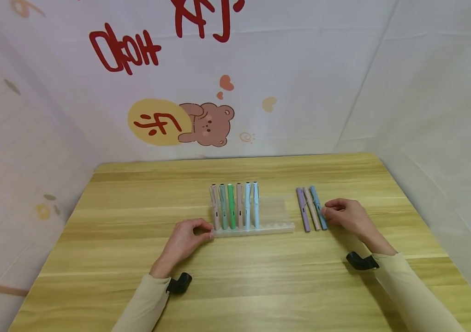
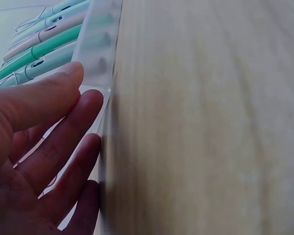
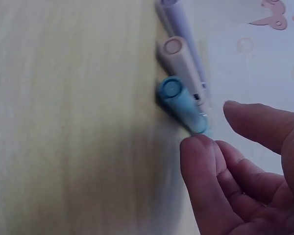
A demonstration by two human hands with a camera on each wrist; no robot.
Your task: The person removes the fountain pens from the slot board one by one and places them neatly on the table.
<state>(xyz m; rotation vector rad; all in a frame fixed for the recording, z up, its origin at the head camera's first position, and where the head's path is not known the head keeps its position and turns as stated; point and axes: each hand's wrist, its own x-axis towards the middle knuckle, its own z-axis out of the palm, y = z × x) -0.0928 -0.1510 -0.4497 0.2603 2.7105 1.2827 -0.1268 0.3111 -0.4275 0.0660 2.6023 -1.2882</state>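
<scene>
A clear pen stand (image 1: 277, 228) holds several pens side by side: a green pen (image 1: 231, 207), a teal one, two greyish-pink ones and two light blue ones. My left hand (image 1: 183, 242) pinches the stand's near left corner between thumb and index finger, its other fingers spread along the end. To the right of the stand lie a purple pen (image 1: 303, 210), a beige pen (image 1: 312, 210) and a blue pen (image 1: 319, 210). My right hand (image 1: 349, 216) is beside the blue pen, a fingertip right at its side. Its thumb (image 3: 257, 122) stays apart from the fingers.
The wooden table (image 1: 256, 281) is bounded by a white back wall (image 1: 301, 69) with a printed bear and red lettering, and by white side walls. A dark band (image 1: 361, 261) sits on each wrist. The right part of the stand has unfilled slots.
</scene>
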